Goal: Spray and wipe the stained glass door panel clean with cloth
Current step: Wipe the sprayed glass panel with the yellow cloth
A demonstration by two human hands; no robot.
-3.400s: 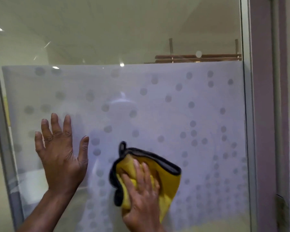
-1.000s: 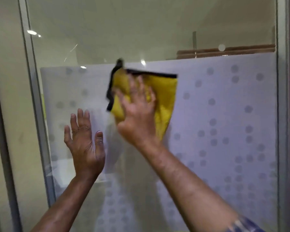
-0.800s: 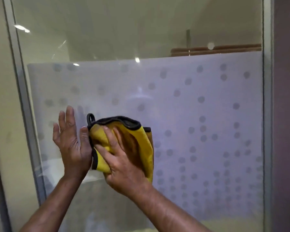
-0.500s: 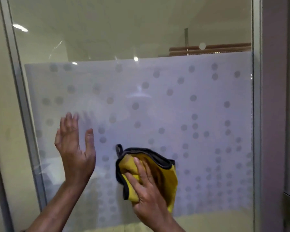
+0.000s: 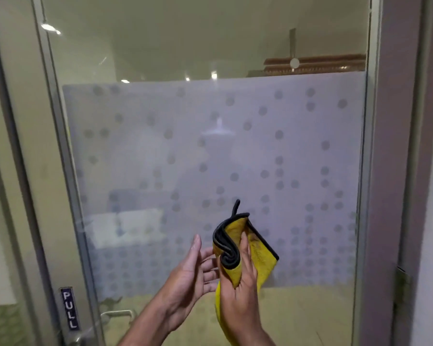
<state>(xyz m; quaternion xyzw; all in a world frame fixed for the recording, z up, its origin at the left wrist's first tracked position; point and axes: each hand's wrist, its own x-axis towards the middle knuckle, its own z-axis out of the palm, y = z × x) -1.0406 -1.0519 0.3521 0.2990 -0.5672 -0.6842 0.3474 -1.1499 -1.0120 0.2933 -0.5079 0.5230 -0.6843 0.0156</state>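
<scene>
The glass door panel (image 5: 235,151) fills the view, its middle band frosted with grey dots. My right hand (image 5: 238,293) holds a folded yellow cloth (image 5: 258,248) with black edging, lifted off the glass in front of the panel's lower middle. My left hand (image 5: 190,273) is open just left of the cloth, palm turned toward it, fingers spread and close to its black hem. Neither hand touches the glass. No spray bottle is in view.
A metal door frame (image 5: 60,171) runs down the left side, carrying a small "PULL" label (image 5: 69,308) and a handle (image 5: 115,314) near the bottom left. A grey frame post (image 5: 390,171) stands on the right. Ceiling lights reflect in the upper clear glass.
My right hand has lifted the cloth off the glass and bunched it. My left hand has left the panel and come in beside the cloth. The view has pulled back from the door.
</scene>
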